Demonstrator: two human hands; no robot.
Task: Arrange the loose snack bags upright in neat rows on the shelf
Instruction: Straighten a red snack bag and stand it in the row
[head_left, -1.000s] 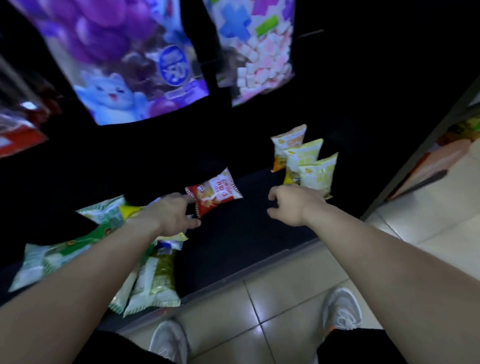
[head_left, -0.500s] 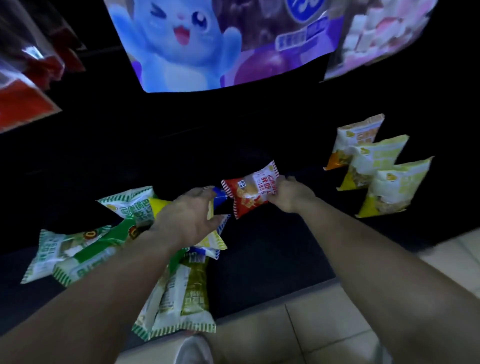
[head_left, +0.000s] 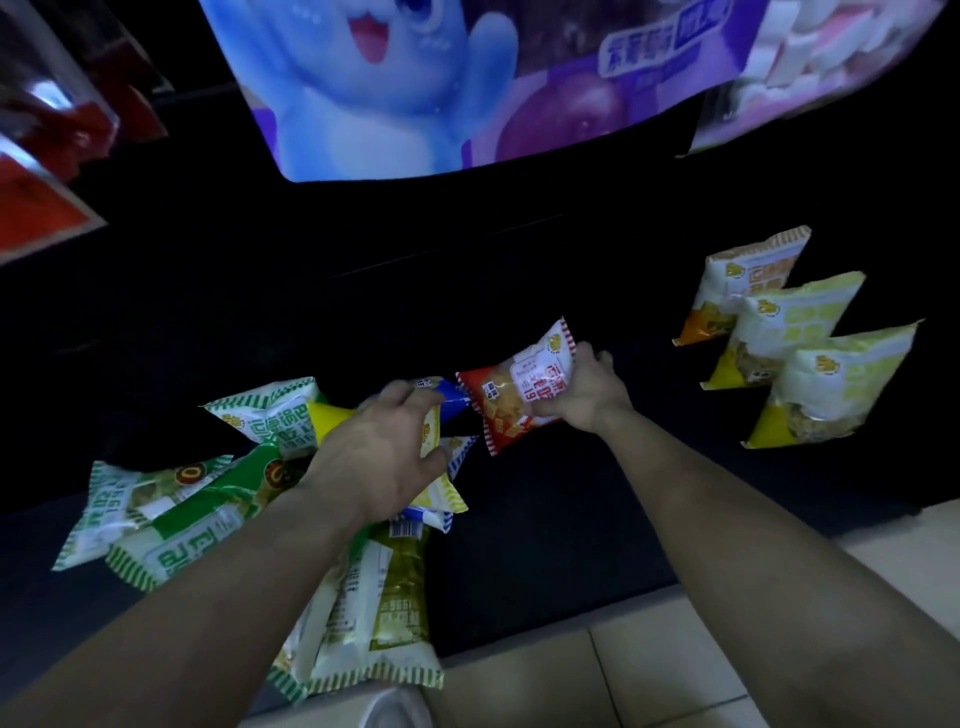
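A red and white snack bag (head_left: 511, 392) is held at its right end by my right hand (head_left: 589, 389), just above the dark shelf (head_left: 545, 525). My left hand (head_left: 382, 452) rests on a heap of loose bags, its fingers curled over a yellow bag (head_left: 434, 478) with a blue bag (head_left: 449, 400) beside it. Green and white bags (head_left: 156, 514) lie flat at the left, and a pale olive bag (head_left: 382, 618) hangs over the shelf's front edge. Three yellow and orange bags (head_left: 795, 343) stand upright in a row at the right.
Large purple and blue candy bags (head_left: 415, 88) hang overhead at the back, with red packets (head_left: 47, 156) at the upper left. Pale floor tiles (head_left: 727, 670) begin below the shelf edge, and a shoe tip (head_left: 395, 709) shows at the bottom.
My right hand reached left and took hold of the red bag, lifting it slightly. My left hand slid from the red bag down onto the heap. The camera moved closer and left.
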